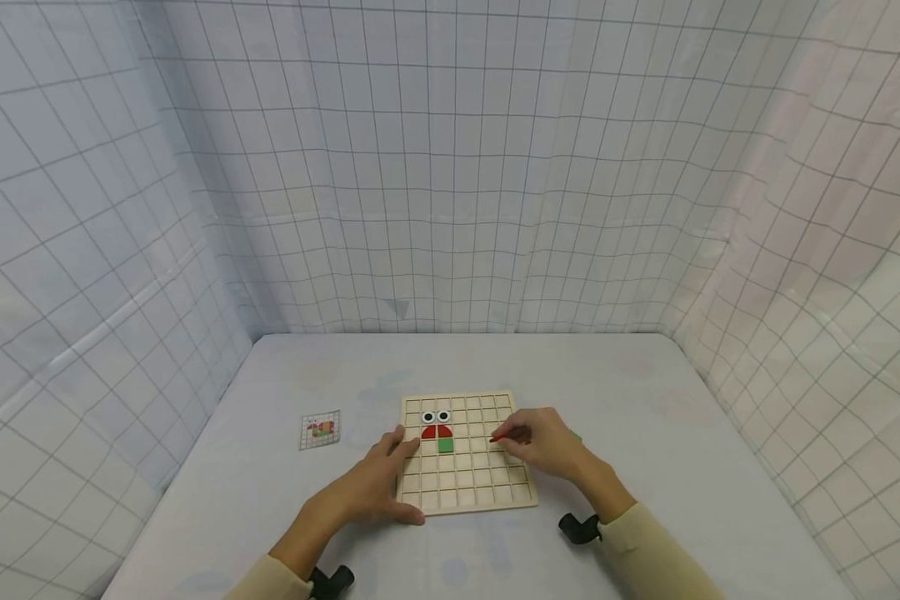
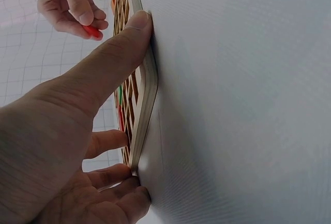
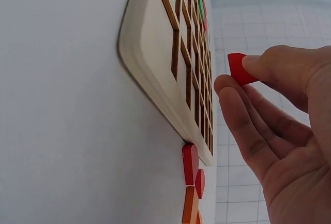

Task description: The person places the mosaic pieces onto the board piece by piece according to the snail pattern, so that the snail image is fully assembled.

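Observation:
A pale wooden grid board (image 1: 465, 479) lies flat on the table. Set in its upper left are two white eye pieces (image 1: 443, 416), two red rounded pieces (image 1: 429, 432) and a green square (image 1: 446, 445). My left hand (image 1: 378, 483) spreads around the board's near left corner, its straight thumb touching the front edge and its fingers at the left side. Above the board's right part, my right hand (image 1: 543, 437) pinches a small red quarter-round piece (image 3: 239, 69) between thumb and fingertips, apart from the grid.
A small picture card (image 1: 319, 429) lies left of the board. Loose red pieces (image 3: 190, 164) and an orange piece (image 3: 190, 205) lie beside the board; a bit of a green piece (image 1: 576, 435) shows behind my right hand. Grid-patterned curtains (image 1: 450, 167) surround the table.

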### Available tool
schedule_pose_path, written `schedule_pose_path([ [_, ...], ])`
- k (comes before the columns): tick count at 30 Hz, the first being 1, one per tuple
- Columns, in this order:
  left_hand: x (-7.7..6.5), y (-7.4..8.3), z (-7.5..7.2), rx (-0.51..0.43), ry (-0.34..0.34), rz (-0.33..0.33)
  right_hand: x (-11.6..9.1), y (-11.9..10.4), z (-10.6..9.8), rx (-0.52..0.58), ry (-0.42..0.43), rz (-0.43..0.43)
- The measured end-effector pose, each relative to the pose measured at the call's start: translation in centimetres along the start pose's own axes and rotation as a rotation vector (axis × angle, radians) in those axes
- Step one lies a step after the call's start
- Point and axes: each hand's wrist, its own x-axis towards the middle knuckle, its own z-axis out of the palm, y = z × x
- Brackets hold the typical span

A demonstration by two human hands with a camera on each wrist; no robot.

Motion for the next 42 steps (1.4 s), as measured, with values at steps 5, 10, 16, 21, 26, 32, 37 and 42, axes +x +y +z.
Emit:
schedule_pose_path([
  [5, 0.1, -0.1, 0.1, 0.012, -0.003, -0.007, 0.2, 0.1, 0.6, 0.024, -0.017, -0.035],
  [10, 0.0, 0.0, 0.0, -0.003, -0.007, -0.011, 0.5, -0.1, 1.3, 0.027, -0.039, -0.047],
  [16, -0.1, 0.2, -0.1, -0.011, -0.009, -0.015, 1.0, -0.8, 2.3, 0.064, -0.054, -0.063],
  [21, -0.1, 0.3, -0.1, -0.008, -0.005, -0.019, 1.4, -1.2, 3.2, 0.092, -0.065, -0.057],
  [26, -0.1, 0.2, -0.1, -0.007, -0.008, -0.018, 1.7, -1.6, 3.9, 0.075, -0.099, -0.059],
  [32, 0.0, 0.1, -0.1, -0.001, -0.008, 0.001, 2.0, -2.3, 4.4, 0.038, -0.110, -0.101],
  [37, 0.0, 0.0, 0.0, 0.002, -0.004, 0.009, 2.2, -2.6, 4.9, 0.013, -0.108, -0.104],
  [42, 0.0, 0.0, 0.0, 0.001, -0.008, 0.005, 2.3, -2.7, 5.3, 0.009, -0.111, -0.087],
])
